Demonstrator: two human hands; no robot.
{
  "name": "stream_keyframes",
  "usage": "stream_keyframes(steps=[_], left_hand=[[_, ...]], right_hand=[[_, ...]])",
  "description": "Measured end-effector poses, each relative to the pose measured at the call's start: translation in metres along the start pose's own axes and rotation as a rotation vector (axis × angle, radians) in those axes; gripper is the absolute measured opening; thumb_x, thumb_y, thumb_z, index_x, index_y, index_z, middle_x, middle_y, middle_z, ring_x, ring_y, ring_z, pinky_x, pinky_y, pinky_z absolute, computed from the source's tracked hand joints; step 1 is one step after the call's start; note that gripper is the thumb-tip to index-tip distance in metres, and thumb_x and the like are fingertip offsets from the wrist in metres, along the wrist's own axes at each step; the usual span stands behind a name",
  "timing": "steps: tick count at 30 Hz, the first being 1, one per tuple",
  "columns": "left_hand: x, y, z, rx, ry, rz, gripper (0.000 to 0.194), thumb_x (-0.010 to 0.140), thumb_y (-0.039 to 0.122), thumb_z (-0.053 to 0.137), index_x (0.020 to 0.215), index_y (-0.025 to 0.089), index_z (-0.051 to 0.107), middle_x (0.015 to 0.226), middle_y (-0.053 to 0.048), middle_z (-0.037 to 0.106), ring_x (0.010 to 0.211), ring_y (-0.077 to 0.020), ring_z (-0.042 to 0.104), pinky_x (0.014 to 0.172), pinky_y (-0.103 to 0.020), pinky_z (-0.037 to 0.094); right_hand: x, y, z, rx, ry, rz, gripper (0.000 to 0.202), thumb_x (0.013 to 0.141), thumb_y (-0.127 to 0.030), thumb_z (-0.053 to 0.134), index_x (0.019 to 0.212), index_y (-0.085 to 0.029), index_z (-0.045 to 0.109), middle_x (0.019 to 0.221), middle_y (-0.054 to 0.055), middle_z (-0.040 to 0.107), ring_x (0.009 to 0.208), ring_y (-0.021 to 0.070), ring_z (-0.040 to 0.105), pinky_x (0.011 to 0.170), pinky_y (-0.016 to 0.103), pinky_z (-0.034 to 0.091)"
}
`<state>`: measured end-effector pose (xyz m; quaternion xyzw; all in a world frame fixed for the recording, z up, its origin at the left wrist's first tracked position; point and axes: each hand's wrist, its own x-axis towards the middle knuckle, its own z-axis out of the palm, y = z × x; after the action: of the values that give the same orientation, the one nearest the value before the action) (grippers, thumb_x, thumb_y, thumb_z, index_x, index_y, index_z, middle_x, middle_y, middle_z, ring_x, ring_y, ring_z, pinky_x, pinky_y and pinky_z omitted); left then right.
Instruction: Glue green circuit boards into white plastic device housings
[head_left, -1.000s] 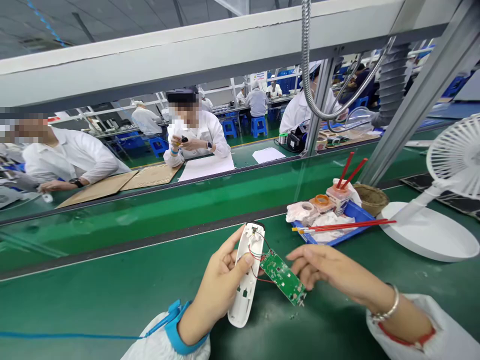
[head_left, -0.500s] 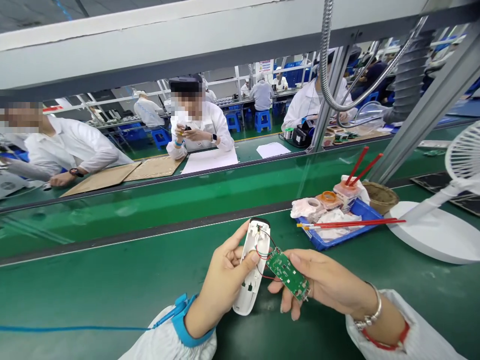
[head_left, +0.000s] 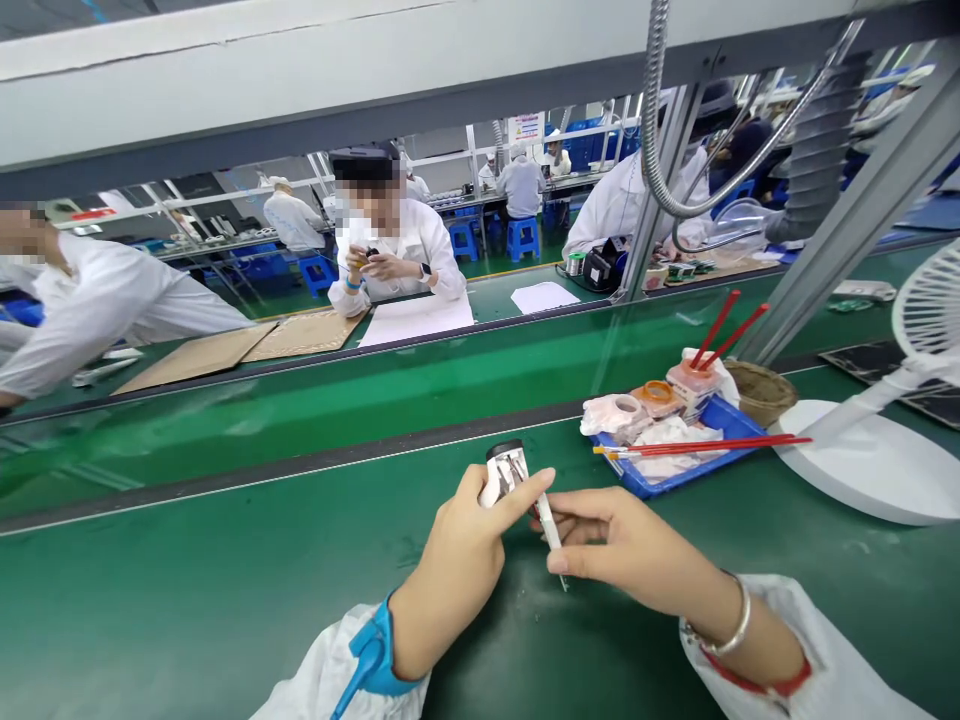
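My left hand [head_left: 463, 550] is closed around a white plastic housing [head_left: 491, 489] with a black end cap at its top. Most of the housing's length is hidden behind the fingers, and the thumb stretches across toward the right. Beside it, my right hand [head_left: 626, 545] pinches a circuit board [head_left: 553, 535] between thumb and fingers. The board is turned nearly edge-on, close to the housing's right side. Whether the two parts touch, and where the thin wires between them run, I cannot tell. A blue wrist strap [head_left: 381, 655] circles my left wrist.
A blue tray [head_left: 652, 488] with tape rolls, tissue and red-handled brushes [head_left: 705, 445] stands right of my hands. Beyond it are a brown pot [head_left: 765, 395] and a white fan [head_left: 855, 465]. Across a clear partition, a co-worker [head_left: 420, 245] handles a small object.
The circuit board has turned from face-up to nearly edge-on and come closer to the housing. The housing has tilted, and my left hand now covers more of it. A co-worker at left has leaned forward.
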<state>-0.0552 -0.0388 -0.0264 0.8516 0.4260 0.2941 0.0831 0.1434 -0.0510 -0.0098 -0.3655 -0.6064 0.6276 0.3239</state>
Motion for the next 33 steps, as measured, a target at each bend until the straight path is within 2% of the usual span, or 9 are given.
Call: stream_keyframes(steps=[4,9,12,16,19,23,26,29,33], left_hand=[[0.002,0.004,0.0,0.13,0.006,-0.004,0.076,0.063,-0.007,0.034,0.124,0.035,0.053,0.089,-0.003,0.047,0.07,-0.0129,0.05,0.061,-0.022,0.043],[-0.002,0.01,0.006,0.168,0.017,-0.02,0.072,0.067,-0.006,0.035,0.129,0.029,0.047,0.09,-0.005,0.049,0.07,-0.0147,0.053,0.061,-0.024,0.045],[-0.006,0.011,0.011,0.147,-0.003,-0.013,0.07,0.069,-0.006,0.036,0.129,0.027,0.047,0.092,-0.006,0.051,0.072,-0.0154,0.054,0.062,-0.024,0.046],[-0.008,0.012,0.014,0.131,-0.034,-0.02,0.067,0.07,-0.007,0.035,0.126,0.026,0.048,0.096,-0.007,0.052,0.078,-0.0166,0.055,0.065,-0.025,0.046],[-0.007,0.011,0.017,0.12,-0.063,-0.018,0.064,0.07,-0.006,0.034,0.124,0.025,0.049,0.096,-0.007,0.052,0.081,-0.0171,0.054,0.067,-0.026,0.046],[-0.002,0.006,0.021,0.093,-0.134,-0.049,0.063,0.071,-0.006,0.031,0.123,0.026,0.049,0.095,-0.006,0.052,0.079,-0.017,0.053,0.065,-0.026,0.044],[0.002,0.005,0.021,0.022,-0.202,-0.106,0.055,0.076,-0.003,0.03,0.119,0.024,0.051,0.09,-0.005,0.051,0.074,-0.0158,0.051,0.062,-0.025,0.042],[0.004,0.006,0.019,-0.113,-0.23,-0.14,0.043,0.082,0.002,0.029,0.11,0.022,0.055,0.084,-0.003,0.05,0.071,-0.0147,0.049,0.062,-0.025,0.039],[0.007,0.012,0.013,-0.222,-0.245,-0.176,0.033,0.084,0.007,0.031,0.101,0.02,0.056,0.083,-0.003,0.049,0.071,-0.0148,0.047,0.064,-0.026,0.038]], right_hand=[[-0.003,-0.003,0.013,-0.206,0.162,-0.121,0.011,0.077,-0.027,0.066,0.08,-0.017,0.065,0.074,0.0,0.057,0.067,0.0133,0.054,0.064,0.024,0.049],[-0.002,0.0,0.021,-0.363,0.323,-0.202,0.015,0.077,-0.03,0.065,0.087,-0.019,0.066,0.072,0.001,0.059,0.065,0.0146,0.055,0.062,0.025,0.051],[-0.003,0.001,0.021,-0.448,0.373,-0.233,0.013,0.078,-0.031,0.065,0.082,-0.019,0.066,0.073,0.002,0.061,0.065,0.0155,0.056,0.063,0.025,0.051],[-0.003,0.001,0.023,-0.441,0.39,-0.163,0.015,0.076,-0.034,0.066,0.08,-0.019,0.067,0.067,0.001,0.059,0.059,0.0148,0.055,0.058,0.025,0.05],[-0.001,0.002,0.024,-0.35,0.39,-0.086,0.017,0.075,-0.035,0.067,0.078,-0.018,0.068,0.064,0.001,0.059,0.057,0.0136,0.053,0.054,0.024,0.048],[0.006,0.004,0.016,0.013,0.289,0.056,0.023,0.071,-0.035,0.07,0.084,-0.015,0.069,0.068,0.001,0.062,0.059,0.0124,0.056,0.055,0.024,0.051],[0.01,0.005,0.006,0.225,0.225,0.164,0.029,0.066,-0.039,0.074,0.074,-0.012,0.068,0.062,0.001,0.061,0.054,0.0115,0.058,0.053,0.023,0.052],[0.012,0.006,-0.001,0.32,0.194,0.217,0.031,0.063,-0.04,0.076,0.064,-0.01,0.066,0.055,0.002,0.061,0.05,0.0109,0.059,0.048,0.02,0.05],[0.012,0.008,-0.003,0.376,0.191,0.222,0.029,0.063,-0.037,0.077,0.063,-0.01,0.066,0.055,0.002,0.062,0.046,0.0092,0.058,0.046,0.018,0.049]])
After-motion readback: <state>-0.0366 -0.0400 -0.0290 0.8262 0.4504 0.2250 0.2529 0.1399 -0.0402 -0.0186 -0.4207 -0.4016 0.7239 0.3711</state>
